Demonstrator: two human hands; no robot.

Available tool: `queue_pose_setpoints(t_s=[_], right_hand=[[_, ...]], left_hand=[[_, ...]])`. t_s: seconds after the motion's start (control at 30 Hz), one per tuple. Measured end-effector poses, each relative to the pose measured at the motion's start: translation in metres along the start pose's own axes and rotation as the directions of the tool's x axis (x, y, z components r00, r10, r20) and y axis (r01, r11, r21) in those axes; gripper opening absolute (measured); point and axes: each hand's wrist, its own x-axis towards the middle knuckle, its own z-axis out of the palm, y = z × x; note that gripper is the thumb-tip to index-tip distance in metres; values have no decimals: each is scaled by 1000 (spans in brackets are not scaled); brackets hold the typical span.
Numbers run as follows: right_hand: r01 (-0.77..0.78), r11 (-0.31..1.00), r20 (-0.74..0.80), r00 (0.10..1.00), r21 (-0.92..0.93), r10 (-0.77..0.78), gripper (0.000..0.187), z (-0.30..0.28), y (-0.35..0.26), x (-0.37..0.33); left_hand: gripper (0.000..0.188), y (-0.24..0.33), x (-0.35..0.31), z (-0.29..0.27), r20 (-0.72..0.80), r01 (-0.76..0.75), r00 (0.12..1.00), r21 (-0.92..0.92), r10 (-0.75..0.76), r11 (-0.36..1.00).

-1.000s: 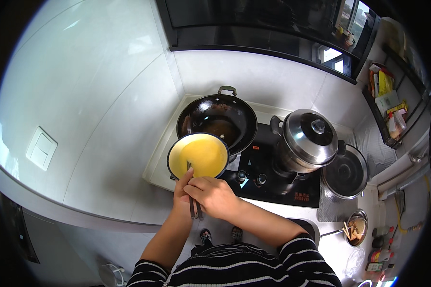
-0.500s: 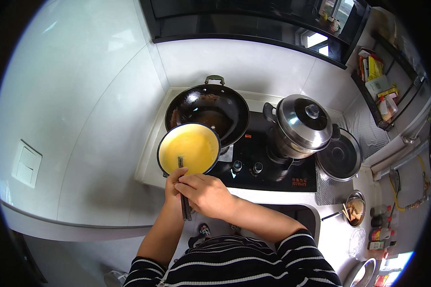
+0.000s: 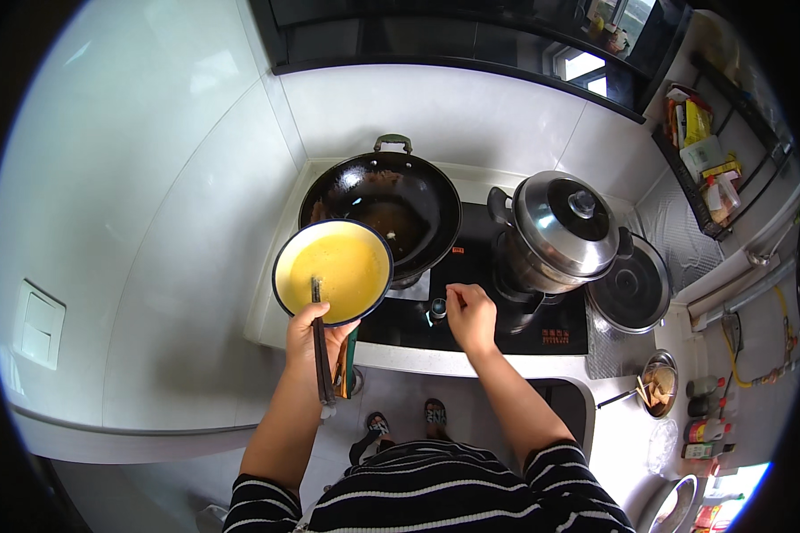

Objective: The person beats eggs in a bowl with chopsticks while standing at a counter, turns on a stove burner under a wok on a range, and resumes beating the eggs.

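Note:
My left hand (image 3: 311,333) holds a cream bowl (image 3: 379,251) with a dark blue rim, its thumb pressing a pair of dark chopsticks (image 3: 321,346) against the near side. Yellow beaten egg (image 3: 342,274) fills much of the bowl, and the chopstick tips reach into it. The bowl overlaps the near-left edge of a black wok (image 3: 427,191) on the stove; a little brownish liquid or oil shows in the wok's bottom. Over the stove's front, my right hand (image 3: 473,317) is closed, fingers curled, just right of a control knob (image 3: 438,308). Nothing shows in its fingers; their undersides are hidden.
A lidded steel pot (image 3: 564,235) stands on the right burner, with a dark round lid (image 3: 629,289) beside it. Further right are a small metal bowl of food pieces (image 3: 660,391) and several bottles (image 3: 706,431). A rack (image 3: 698,186) holds packets.
My right hand has let go of the chopsticks and moved right, to the stove knobs. My left hand, now holding both bowl and chopsticks, has shifted slightly left with them.

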Motion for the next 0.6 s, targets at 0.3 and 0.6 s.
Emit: queue_pose_setpoints(t_s=[0.3, 0.6], right_hand=[[-244, 772, 393, 748, -587, 536, 42, 55, 91, -2], [-136, 815, 440, 785, -564, 436, 34, 46, 88, -1]], left_hand=[[43, -12, -17, 5, 37, 26, 999, -62, -24, 998], [42, -83, -62, 1, 27, 197, 980, -106, -195, 975]])
